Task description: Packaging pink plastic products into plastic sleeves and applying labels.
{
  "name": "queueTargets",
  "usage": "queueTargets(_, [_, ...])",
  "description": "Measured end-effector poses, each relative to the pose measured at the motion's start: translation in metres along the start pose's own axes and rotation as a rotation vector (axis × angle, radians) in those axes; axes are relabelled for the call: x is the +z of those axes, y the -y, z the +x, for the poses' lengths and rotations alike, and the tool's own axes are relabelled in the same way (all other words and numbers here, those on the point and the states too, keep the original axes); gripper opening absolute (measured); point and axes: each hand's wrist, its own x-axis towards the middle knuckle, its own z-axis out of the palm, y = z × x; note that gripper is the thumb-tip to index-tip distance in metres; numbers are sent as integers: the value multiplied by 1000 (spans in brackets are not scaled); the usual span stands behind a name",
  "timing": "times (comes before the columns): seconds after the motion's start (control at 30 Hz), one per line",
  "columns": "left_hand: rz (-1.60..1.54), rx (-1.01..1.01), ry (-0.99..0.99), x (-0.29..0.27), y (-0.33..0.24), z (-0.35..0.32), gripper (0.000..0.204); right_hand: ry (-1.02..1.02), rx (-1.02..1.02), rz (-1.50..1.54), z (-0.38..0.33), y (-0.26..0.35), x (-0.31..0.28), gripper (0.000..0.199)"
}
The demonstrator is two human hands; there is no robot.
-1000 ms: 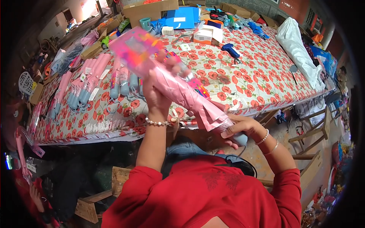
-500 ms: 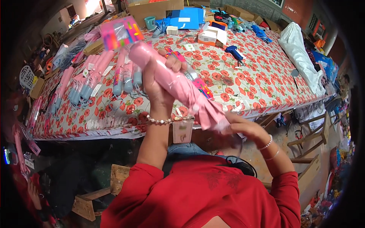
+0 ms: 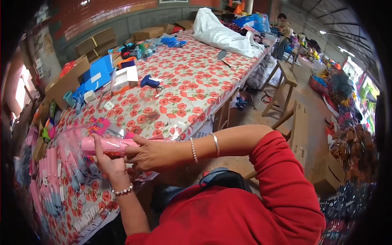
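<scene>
A: Where's the pink thing rn?

B: Pink tube-shaped toy (image 3: pixel 107 145) in a clear plastic bag (image 3: pixel 77 141), held just over the near-left part of the table (image 3: pixel 183 90), the one w/ the red-flower cloth. It lies roughly level, running left-right across the view.

A: Hands?

B: Left hand (image 3: pixel 107 163) comes up from below, forearm rising from the lower edge, wrist w/ a bead bracelet (image 3: pixel 122 190). Fingers curled up around the underside of the toy, thumb on the near side. Closed grip on it.

A: And the right?

B: Right hand (image 3: pixel 149 154) reaches in from the right, arm bent hard at the elbow, red sleeve (image 3: pixel 281 171) pushed up, forearm nearly level. Two bracelets (image 3: pixel 204 147) at the wrist. Fingers point left & close over the right end of the toy, thumb on top. Also gripping it. Both hands touch each other, right partly over left.

A: Bag open or sealed?

B: Can't tell, too blurred at the left end. A colourful card (image 3: pixel 98 124) sits at the bag's top.

A: Around it?

B: Rows of more pink packed toys (image 3: pixel 51 171) on the cloth, left of & below the hands. Farther off: blue glue gun (image 3: pixel 149 82), white boxes (image 3: pixel 124 77), cardboard boxes (image 3: pixel 69 81), big white sack (image 3: pixel 222 34) at the far end. Wooden stool (image 3: pixel 283 83) on the floor right of the table.
</scene>
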Motion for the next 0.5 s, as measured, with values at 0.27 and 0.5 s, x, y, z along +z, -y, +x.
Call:
queueTargets(0.27, [-51,34,-167,-22,-14,6,19,-558,501,876,28,-5,11,20])
queueTargets(0.5, [-188,119,-15,-34,-35,-6,26,-325,753,843,48,18,16,13])
